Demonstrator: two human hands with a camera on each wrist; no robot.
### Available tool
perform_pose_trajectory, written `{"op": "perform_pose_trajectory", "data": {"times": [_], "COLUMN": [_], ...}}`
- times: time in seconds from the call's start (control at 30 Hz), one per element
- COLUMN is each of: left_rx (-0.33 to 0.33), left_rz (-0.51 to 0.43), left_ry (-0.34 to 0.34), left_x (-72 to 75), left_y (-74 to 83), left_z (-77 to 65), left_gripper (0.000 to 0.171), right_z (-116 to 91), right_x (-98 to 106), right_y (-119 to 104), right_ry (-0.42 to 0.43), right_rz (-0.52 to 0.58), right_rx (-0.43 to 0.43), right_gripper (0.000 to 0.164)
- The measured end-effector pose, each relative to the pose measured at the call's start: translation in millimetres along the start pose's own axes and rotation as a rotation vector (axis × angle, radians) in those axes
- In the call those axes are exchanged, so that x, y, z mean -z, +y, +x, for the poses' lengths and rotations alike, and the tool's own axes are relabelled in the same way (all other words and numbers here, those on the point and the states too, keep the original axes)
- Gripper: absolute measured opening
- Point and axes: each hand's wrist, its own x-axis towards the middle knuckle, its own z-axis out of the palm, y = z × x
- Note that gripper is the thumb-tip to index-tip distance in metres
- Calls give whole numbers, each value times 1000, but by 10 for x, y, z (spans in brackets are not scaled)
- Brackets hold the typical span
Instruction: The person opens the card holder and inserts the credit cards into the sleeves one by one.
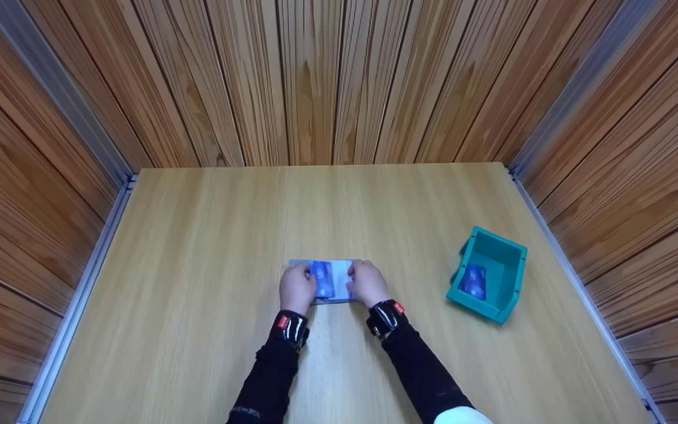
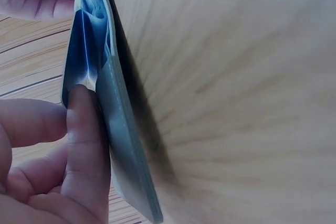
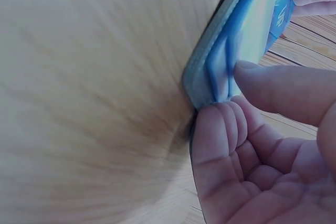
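Note:
On the table lies an opened, pale grey-blue wallet (image 1: 341,277) with stitched edges; its blue lining (image 3: 220,66) shows in the right wrist view. At its left half sits a shiny blue printed piece (image 1: 322,280), with pale lettering visible in the right wrist view. My left hand (image 1: 298,288) pinches this piece between thumb and finger, one finger reaching between it and the wallet cover (image 2: 123,124). My right hand (image 1: 368,282) holds the wallet's right end, thumb on the inner side and fingers curled at the edge. Whether the piece sits inside a pocket is unclear.
A teal bin (image 1: 495,277) stands on the table to the right, holding another shiny blue piece (image 1: 473,281). Wood-plank walls (image 1: 315,82) with metal rails (image 1: 74,318) border the wooden table (image 1: 198,235) at the back and sides.

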Motion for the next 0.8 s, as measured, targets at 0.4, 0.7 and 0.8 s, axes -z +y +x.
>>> {"op": "perform_pose_trajectory", "data": {"times": [0.4, 0.7, 0.8], "left_rx": [71, 8, -4], "left_rz": [3, 2, 10], "left_ry": [-64, -47, -43], "left_x": [-45, -102, -114], "left_y": [42, 71, 90], "left_z": [-6, -17, -27], "left_gripper": [20, 12, 12], "right_z": [-12, -2, -2], "right_x": [-4, -17, -19], "right_y": [8, 18, 16], "right_ry": [6, 10, 8], "right_rz": [9, 3, 8], "right_rx": [10, 7, 1], "right_gripper": [19, 19, 19]}}
